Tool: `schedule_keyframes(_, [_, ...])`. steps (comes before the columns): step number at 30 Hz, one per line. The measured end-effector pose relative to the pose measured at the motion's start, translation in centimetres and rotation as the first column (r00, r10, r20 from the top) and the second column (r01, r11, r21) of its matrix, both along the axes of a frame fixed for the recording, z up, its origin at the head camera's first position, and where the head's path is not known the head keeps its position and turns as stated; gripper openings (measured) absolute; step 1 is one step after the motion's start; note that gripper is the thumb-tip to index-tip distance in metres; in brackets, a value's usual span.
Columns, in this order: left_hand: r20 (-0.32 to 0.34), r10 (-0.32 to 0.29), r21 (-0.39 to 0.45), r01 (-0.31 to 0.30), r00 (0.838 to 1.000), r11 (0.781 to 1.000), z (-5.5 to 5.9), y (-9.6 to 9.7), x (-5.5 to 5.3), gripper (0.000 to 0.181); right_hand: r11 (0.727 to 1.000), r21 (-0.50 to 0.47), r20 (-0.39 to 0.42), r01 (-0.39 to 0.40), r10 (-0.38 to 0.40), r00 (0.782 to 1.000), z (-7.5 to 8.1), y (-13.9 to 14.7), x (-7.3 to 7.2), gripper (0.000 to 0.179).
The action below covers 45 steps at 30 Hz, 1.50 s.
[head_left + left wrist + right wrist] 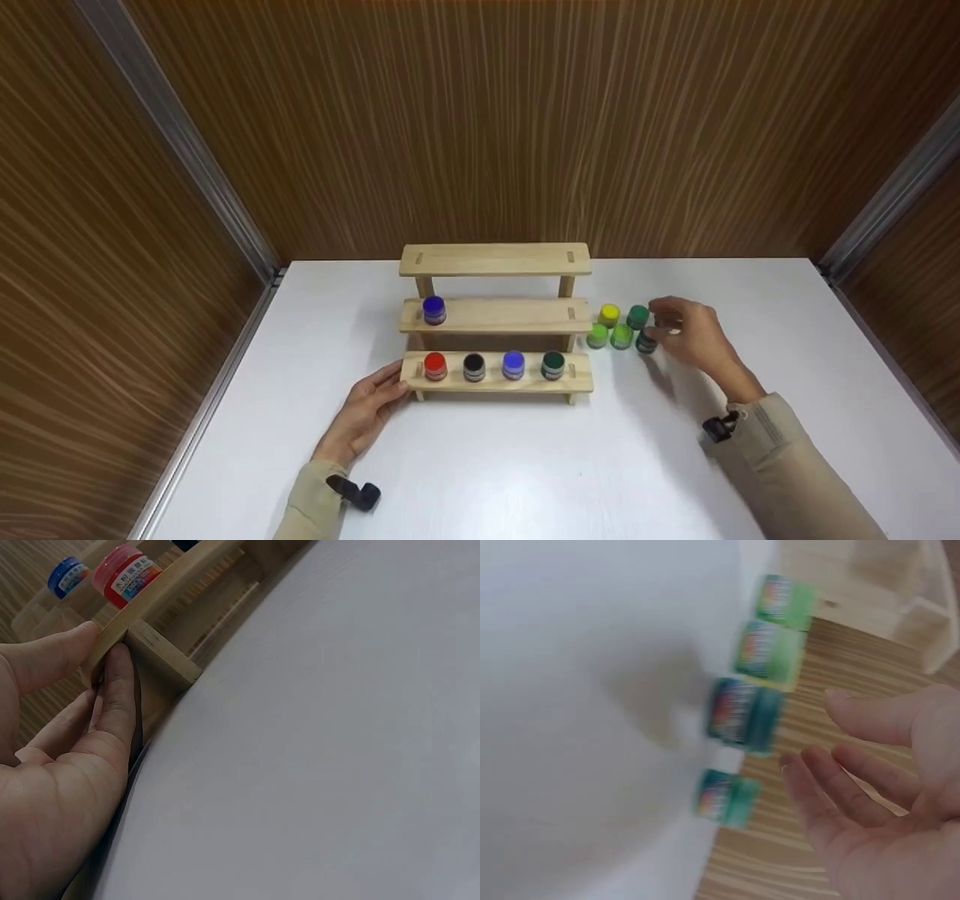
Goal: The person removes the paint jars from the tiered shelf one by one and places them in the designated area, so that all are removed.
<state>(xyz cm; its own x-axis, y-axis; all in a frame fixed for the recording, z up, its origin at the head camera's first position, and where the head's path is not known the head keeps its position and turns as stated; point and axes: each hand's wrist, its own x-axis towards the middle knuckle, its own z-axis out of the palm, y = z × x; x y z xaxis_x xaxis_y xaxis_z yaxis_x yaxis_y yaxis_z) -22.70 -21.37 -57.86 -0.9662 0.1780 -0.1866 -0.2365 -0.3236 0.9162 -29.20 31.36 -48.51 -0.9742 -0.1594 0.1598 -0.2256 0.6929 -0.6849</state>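
Observation:
A three-tier wooden stand [495,259] stands on the white table. My left hand [365,412] pinches the left end of its lowest shelf [161,596], thumb on top and fingers underneath. Along that shelf sit a red paint jar [435,367], a black one [474,367], a violet-blue one [514,365] and a dark green one [553,365]. A dark blue paint jar [433,310] occupies the middle shelf's left end. Right of the stand, my right hand [694,335] hovers by a dark teal paint jar [646,341], fingers spread and apart from it in the right wrist view.
Beside the teal jar are a green jar [638,316], a yellow jar [609,315] and two light green jars [622,336], close to the stand's right side. Wood-grain panels [495,120] enclose the table [510,465] at the back and sides.

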Motion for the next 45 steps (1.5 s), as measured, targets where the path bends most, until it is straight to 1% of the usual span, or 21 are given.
schedule_keyframes(4, [-0.012, -0.002, -0.001, 0.002, 1.0, 1.0, 0.1, 0.0, 0.0, 0.069, 0.999, -0.04, -0.094, -0.036, 0.032, 0.995, 1.9, -1.4, 0.2, 0.039])
schedule_keyframes(9, [-0.013, -0.003, -0.002, 0.003, 1.0, 1.0, 0.0, 0.1, 0.0, 0.068, 0.995, -0.053, -0.158, -0.089, 0.08, 0.984, 3.9, -3.8, 0.6, 0.037])
schedule_keyframes(14, [-0.009, -0.007, -0.005, 0.007, 1.0, 1.0, -0.2, 0.3, -0.2, 0.066, 0.986, -0.061, -0.231, -0.157, 0.139, 0.963, 5.4, -6.6, 0.8, 0.036])
schedule_keyframes(19, [-0.009, -0.001, 0.004, 0.001, 1.0, 1.0, -0.2, 0.6, -0.5, 0.065, 0.974, -0.079, -0.263, -0.211, 0.184, 0.947, 6.6, -9.3, 0.7, 0.036])
schedule_keyframes(25, [-0.009, -0.011, 0.006, 0.011, 1.0, 1.0, -0.2, 0.8, -0.6, 0.068, 0.958, -0.085, -0.286, -0.272, 0.238, 0.928, 7.8, -12.1, 0.2, 0.035])
schedule_keyframes(29, [-0.014, -0.014, -0.004, 0.013, 1.0, 1.0, -0.3, 0.7, -0.7, 0.068, 0.948, -0.086, -0.297, -0.305, 0.268, 0.916, 8.3, -14.0, -0.3, 0.037])
schedule_keyframes(36, [0.002, -0.02, 0.003, 0.02, 1.0, 1.0, -0.5, 0.6, -0.8, 0.067, 0.93, -0.091, -0.281, -0.357, 0.32, 0.905, 8.6, -17.0, -0.7, 0.038])
schedule_keyframes(41, [-0.007, -0.012, 0.012, 0.012, 1.0, 1.0, -0.4, 0.5, -0.9, 0.067, 0.921, -0.09, -0.263, -0.379, 0.345, 0.901, 8.3, -18.8, -0.9, 0.038])
schedule_keyframes(45, [-0.015, -0.025, -0.004, 0.025, 1.0, 1.0, -0.4, 0.3, -1.0, 0.067, 0.913, -0.099, -0.246, -0.395, 0.362, 0.899, 7.9, -20.2, -1.1, 0.039])
